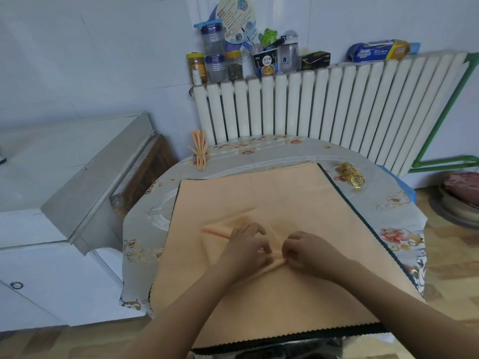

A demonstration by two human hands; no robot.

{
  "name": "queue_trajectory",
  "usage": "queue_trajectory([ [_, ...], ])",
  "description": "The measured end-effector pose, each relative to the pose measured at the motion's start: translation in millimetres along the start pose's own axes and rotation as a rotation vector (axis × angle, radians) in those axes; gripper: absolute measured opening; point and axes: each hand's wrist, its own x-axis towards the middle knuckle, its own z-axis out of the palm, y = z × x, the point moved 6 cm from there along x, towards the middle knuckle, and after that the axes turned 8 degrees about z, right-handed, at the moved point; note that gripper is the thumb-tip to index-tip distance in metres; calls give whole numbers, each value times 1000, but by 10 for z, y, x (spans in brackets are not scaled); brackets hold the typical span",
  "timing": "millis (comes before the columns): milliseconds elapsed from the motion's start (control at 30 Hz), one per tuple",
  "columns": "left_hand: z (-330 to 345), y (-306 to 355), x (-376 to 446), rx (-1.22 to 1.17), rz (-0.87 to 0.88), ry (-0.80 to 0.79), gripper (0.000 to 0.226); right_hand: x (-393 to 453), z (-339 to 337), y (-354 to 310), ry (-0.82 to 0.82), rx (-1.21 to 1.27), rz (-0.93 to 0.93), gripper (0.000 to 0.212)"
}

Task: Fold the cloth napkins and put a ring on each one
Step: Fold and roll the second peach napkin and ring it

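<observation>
Both hands meet near the middle of the table [399,203], over a peach napkin [225,230] being pleated on top of a stack [285,193] of flat napkins of the same colour. The left hand [246,248] has its fingers curled and pinches the gathered folds; the right hand [308,251] does the same from the other side, thumb and fingertips closed on the pleats. Between the two hands a short ridge of bunched cloth shows, while the part still unfolded fans out to the left as a triangle. Exactly how many pleats are gathered cannot be made out, since the fingers cover most of them.

The stack has dark scalloped edges along its sides and near edge, and its near corners run out under the forearms (how many napkins lie in it cannot be told).

A finished napkin [200,151], pleated and cinched by a gold ring, lies at the far left edge of the table, just in front of the radiator [337,104]. A cluster of loose gold rings [352,174] sits at the far right, just beside the stack's far corner and apart from both hands.

Jars and bottles [215,60] crowd the radiator's top; their labels are too blurred to read. A white cabinet [51,177] stands to the left, cut off by the frame.
</observation>
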Motion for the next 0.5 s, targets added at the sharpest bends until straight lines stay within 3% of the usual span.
queue_trajectory([
  [167,181,124,-46,-94,-15,-33,51,-17,-101,78,120,-23,21,13],
  [334,216,104,-78,-120,-20,-50,69,-5,192,-132,133,147,69,57],
  [434,217,-9,-148,-37,-46,-93,80,-84,293,-133,238,76,46,48],
  [501,221,-245,-270,100,-124,-178,74,-114,306,-91,267,38,45,47],
])
